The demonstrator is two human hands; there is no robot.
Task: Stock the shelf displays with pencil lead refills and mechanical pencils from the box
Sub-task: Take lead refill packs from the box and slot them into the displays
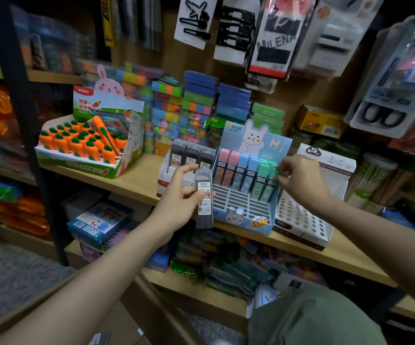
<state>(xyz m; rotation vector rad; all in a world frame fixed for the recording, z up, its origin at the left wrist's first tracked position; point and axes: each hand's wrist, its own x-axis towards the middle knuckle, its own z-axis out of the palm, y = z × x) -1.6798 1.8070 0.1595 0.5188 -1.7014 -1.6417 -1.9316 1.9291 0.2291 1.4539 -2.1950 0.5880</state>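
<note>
While left hand (176,195) grips upright grey refill case (204,200), white display (166,175) just beyond, far-left (right hand (298,178) pinching green cases (267,179)).

Wooden shelf (137,180): carrot display box (87,155) far left, white refill box (169,175) centre, blue bunny display (246,215), white holed tray (306,220) right.

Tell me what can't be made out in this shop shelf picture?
- Head view: the box that the stock comes from is not seen; a blurred object at the bottom edge is cut off.
- The green refill under the right hand: the fingertips hide where they touch it.
- The dark refill case in the left hand: its label print is too small to read.
- Goods on the lower shelf: dim and blurred.
</note>
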